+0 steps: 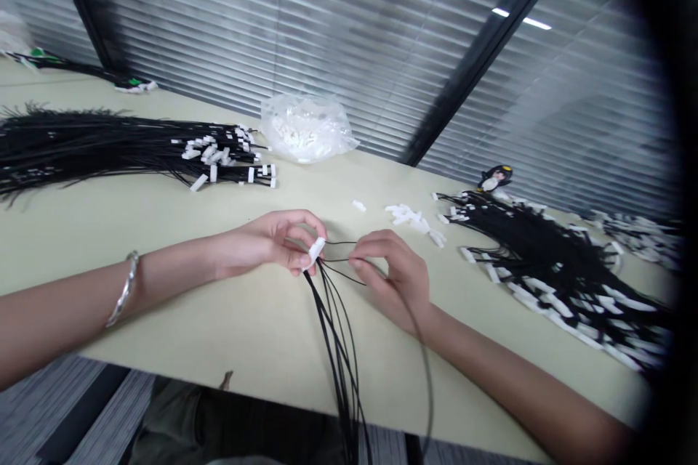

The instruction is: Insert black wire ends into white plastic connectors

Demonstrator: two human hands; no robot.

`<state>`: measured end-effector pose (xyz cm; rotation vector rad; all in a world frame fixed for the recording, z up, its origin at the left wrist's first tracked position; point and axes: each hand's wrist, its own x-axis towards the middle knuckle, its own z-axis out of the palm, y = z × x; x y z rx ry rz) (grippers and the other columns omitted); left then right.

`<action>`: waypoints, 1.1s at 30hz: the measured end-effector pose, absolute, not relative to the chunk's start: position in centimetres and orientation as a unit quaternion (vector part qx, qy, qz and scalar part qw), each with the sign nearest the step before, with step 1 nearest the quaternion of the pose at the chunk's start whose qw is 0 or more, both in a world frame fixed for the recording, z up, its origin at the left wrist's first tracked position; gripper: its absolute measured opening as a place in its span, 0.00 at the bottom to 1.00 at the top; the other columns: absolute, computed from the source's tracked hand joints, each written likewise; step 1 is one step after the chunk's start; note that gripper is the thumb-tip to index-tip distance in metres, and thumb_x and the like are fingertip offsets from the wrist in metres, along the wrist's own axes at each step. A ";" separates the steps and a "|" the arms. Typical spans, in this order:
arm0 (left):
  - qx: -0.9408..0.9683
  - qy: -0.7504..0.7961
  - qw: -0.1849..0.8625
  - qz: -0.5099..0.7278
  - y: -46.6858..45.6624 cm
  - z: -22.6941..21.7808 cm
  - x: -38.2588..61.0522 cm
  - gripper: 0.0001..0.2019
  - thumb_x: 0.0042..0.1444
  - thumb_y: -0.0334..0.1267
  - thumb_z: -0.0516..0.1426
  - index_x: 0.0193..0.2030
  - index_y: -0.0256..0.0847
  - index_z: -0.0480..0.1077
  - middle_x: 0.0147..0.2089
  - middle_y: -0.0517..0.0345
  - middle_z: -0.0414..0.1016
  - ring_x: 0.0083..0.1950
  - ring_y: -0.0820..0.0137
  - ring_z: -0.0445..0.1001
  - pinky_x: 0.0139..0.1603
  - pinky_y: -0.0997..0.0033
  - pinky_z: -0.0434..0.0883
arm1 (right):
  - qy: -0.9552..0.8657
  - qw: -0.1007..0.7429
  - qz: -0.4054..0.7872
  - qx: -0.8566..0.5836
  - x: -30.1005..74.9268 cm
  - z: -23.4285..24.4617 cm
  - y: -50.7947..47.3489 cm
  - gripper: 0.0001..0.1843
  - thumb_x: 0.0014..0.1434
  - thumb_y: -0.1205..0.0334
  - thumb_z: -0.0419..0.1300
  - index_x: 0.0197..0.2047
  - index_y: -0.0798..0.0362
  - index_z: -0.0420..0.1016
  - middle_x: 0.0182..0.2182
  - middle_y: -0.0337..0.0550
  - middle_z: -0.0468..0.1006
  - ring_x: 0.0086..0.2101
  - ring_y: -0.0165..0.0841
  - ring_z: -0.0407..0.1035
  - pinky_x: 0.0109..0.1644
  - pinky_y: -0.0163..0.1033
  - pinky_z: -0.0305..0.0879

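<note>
Between its thumb and fingers, my left hand (291, 240) grips a white connector housing (316, 251) above the table. Several black wires (335, 349) run out of the housing and hang down over the table's front edge. To the right, my right hand (395, 276) pinches a thin black wire (422, 349) between thumb and forefinger. The wire's lower part curves down past the table edge. Thin wires span the gap between the two hands; which of them end in the housing I cannot tell.
Loose white housings (408, 218) lie beyond my right hand. A clear bag (305, 127) of white pieces stands at the back. Bundles of black wires (109, 145) lie at left, with more wired connectors (523, 254) at right beside a penguin figure (495, 178). Window blinds (273, 29) border the table.
</note>
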<state>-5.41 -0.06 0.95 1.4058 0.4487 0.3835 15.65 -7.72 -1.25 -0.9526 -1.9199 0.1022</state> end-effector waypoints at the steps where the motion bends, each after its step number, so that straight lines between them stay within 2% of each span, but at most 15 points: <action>1: 0.636 0.202 0.724 0.174 -0.1 0.9 -5.4 0.13 0.50 0.28 0.59 0.42 0.38 0.64 0.39 0.53 0.71 0.38 0.68 0.73 0.34 0.70 0.66 | -0.759 0.492 0.071 -0.420 15.7 -1.3 -7.6 0.03 0.54 0.68 0.56 0.34 0.57 0.68 0.32 0.38 0.69 0.36 0.16 0.63 0.43 0.24 0.60; 4: 0.628 0.200 0.730 0.182 0.1 0.7 -5.4 0.13 0.49 0.28 0.59 0.42 0.38 0.64 0.40 0.54 0.70 0.37 0.68 0.72 0.33 0.72 0.66 | -0.614 0.563 0.196 -0.517 16.2 -1.8 -6.3 0.11 0.56 0.58 0.55 0.32 0.60 0.66 0.32 0.39 0.67 0.33 0.15 0.62 0.39 0.23 0.61; 6: 0.622 0.203 0.731 0.192 0.2 0.5 -5.4 0.13 0.49 0.27 0.59 0.42 0.38 0.64 0.39 0.54 0.70 0.37 0.68 0.72 0.32 0.72 0.66 | -0.496 0.622 0.260 -0.547 17.3 -2.7 -4.5 0.18 0.54 0.51 0.56 0.31 0.61 0.64 0.32 0.39 0.66 0.31 0.14 0.61 0.37 0.23 0.61; 10: 0.619 0.215 0.727 0.204 0.4 0.2 -5.4 0.14 0.48 0.27 0.59 0.41 0.38 0.64 0.40 0.53 0.71 0.37 0.67 0.73 0.32 0.71 0.67 | -0.399 0.677 0.248 -0.566 22.6 -4.6 -0.5 0.22 0.53 0.46 0.53 0.32 0.60 0.57 0.27 0.37 0.64 0.26 0.13 0.59 0.32 0.23 0.60; 14: 0.609 0.227 0.731 0.206 0.5 0.2 -5.4 0.14 0.47 0.28 0.60 0.41 0.38 0.64 0.40 0.53 0.71 0.36 0.68 0.73 0.32 0.71 0.67 | -0.348 0.713 0.202 -0.574 29.1 -5.5 1.5 0.23 0.53 0.44 0.51 0.30 0.59 0.54 0.24 0.36 0.63 0.26 0.14 0.58 0.33 0.22 0.59; 17: 0.603 0.232 0.735 0.205 0.5 0.1 -5.3 0.14 0.47 0.27 0.60 0.41 0.38 0.64 0.41 0.52 0.72 0.37 0.67 0.73 0.33 0.70 0.68 | -0.336 0.721 0.214 -0.567 31.5 -5.6 1.5 0.21 0.52 0.47 0.53 0.33 0.59 0.56 0.27 0.38 0.66 0.29 0.15 0.62 0.35 0.24 0.63; 22: 0.588 0.240 0.744 0.206 0.6 0.0 -5.4 0.15 0.47 0.26 0.60 0.42 0.39 0.64 0.41 0.52 0.72 0.39 0.66 0.74 0.37 0.68 0.69 | -0.341 0.722 0.251 -0.547 30.0 -5.3 0.8 0.21 0.55 0.48 0.51 0.40 0.59 0.57 0.34 0.42 0.68 0.34 0.19 0.67 0.41 0.30 0.68; 25: 0.587 0.249 0.743 0.203 0.6 0.2 -5.4 0.15 0.48 0.26 0.60 0.42 0.38 0.64 0.41 0.52 0.72 0.40 0.66 0.74 0.39 0.67 0.69 | -0.357 0.727 0.232 -0.538 27.2 -4.4 -0.4 0.20 0.56 0.49 0.51 0.44 0.57 0.57 0.33 0.39 0.66 0.29 0.15 0.63 0.36 0.25 0.66; 27: 0.593 0.251 0.738 0.201 0.4 0.3 -5.4 0.15 0.48 0.27 0.60 0.42 0.38 0.64 0.42 0.51 0.72 0.40 0.66 0.74 0.40 0.67 0.69 | -0.382 0.717 0.219 -0.541 24.6 -3.5 -1.9 0.20 0.55 0.51 0.53 0.46 0.55 0.59 0.29 0.36 0.64 0.23 0.12 0.56 0.27 0.21 0.57; 29: 0.602 0.249 0.732 0.199 0.3 0.4 -5.4 0.15 0.49 0.28 0.60 0.43 0.38 0.64 0.42 0.50 0.72 0.40 0.66 0.74 0.40 0.67 0.69 | -0.475 0.654 0.165 -0.565 21.6 -2.4 -3.9 0.17 0.59 0.52 0.50 0.44 0.56 0.65 0.26 0.37 0.63 0.23 0.13 0.53 0.26 0.21 0.52; 32: 0.617 0.244 0.722 0.197 0.1 0.5 -5.3 0.15 0.49 0.29 0.61 0.44 0.37 0.64 0.41 0.51 0.72 0.40 0.67 0.74 0.40 0.67 0.69 | -0.705 0.482 -0.004 -0.520 17.6 -1.2 -6.9 0.16 0.61 0.65 0.46 0.50 0.51 0.67 0.31 0.38 0.68 0.34 0.15 0.62 0.44 0.25 0.61; 33: 0.622 0.241 0.718 0.197 0.1 0.6 -5.3 0.15 0.49 0.30 0.61 0.44 0.37 0.64 0.41 0.51 0.72 0.39 0.67 0.74 0.39 0.67 0.69 | -0.756 0.442 -0.042 -0.481 16.7 -1.0 -7.8 0.17 0.60 0.69 0.46 0.51 0.49 0.66 0.33 0.38 0.70 0.35 0.15 0.62 0.45 0.25 0.60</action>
